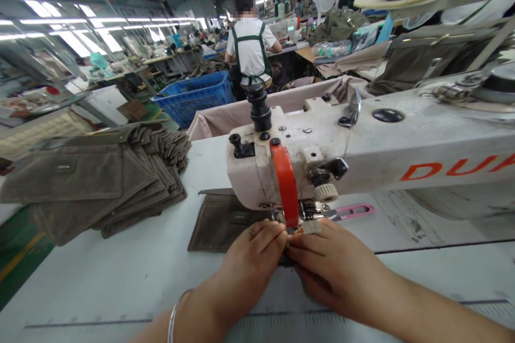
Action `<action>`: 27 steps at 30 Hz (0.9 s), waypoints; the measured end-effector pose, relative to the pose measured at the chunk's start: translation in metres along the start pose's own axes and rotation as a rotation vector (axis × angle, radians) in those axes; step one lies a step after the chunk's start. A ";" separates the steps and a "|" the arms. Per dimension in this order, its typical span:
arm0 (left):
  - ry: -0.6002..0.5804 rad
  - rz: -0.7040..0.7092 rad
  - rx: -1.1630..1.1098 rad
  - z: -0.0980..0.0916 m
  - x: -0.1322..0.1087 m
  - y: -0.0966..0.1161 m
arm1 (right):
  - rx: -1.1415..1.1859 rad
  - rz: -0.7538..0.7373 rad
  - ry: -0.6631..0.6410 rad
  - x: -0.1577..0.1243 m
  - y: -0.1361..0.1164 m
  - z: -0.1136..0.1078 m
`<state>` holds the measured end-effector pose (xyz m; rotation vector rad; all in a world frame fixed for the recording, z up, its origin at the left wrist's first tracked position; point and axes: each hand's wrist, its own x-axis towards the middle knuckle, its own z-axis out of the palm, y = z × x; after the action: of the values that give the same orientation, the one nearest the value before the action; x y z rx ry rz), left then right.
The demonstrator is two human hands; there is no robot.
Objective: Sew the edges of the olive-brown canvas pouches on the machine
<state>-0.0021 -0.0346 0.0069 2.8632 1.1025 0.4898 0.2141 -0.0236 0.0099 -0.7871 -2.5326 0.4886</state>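
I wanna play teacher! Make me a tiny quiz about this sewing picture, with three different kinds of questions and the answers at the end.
1. True or false: in this view, the stack is left of the machine.
2. Which wrist wears the bangle? A) left B) right C) both
3. Fill in: beyond the right hand lie snips with a ____ handle.

Key: 1. True. 2. A. 3. pink.
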 end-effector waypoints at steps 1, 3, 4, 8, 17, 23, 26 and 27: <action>-0.017 -0.001 0.001 0.001 -0.001 -0.001 | -0.007 0.001 0.001 0.000 0.000 0.001; -0.023 0.001 -0.004 0.002 -0.001 -0.002 | -0.022 0.004 0.001 0.000 -0.001 0.002; -0.012 0.002 -0.011 0.002 -0.001 -0.002 | -0.031 0.005 0.005 0.000 -0.001 0.002; 0.067 0.004 -0.017 0.000 0.005 -0.004 | -0.057 0.007 0.019 0.002 -0.001 0.003; 0.152 -0.010 -0.035 -0.005 0.010 -0.008 | -0.083 0.013 0.109 0.005 0.006 0.008; 0.211 0.011 -0.071 -0.007 0.002 -0.007 | -0.088 -0.008 0.121 0.004 0.007 0.008; 0.161 -0.018 -0.085 -0.006 0.001 -0.009 | -0.090 -0.031 0.143 0.002 0.008 0.007; 0.152 -0.026 -0.092 -0.005 0.001 -0.010 | -0.090 -0.036 0.148 0.002 0.008 0.007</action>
<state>-0.0094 -0.0273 0.0109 2.7676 1.1050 0.7473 0.2129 -0.0178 0.0007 -0.7789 -2.4410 0.2946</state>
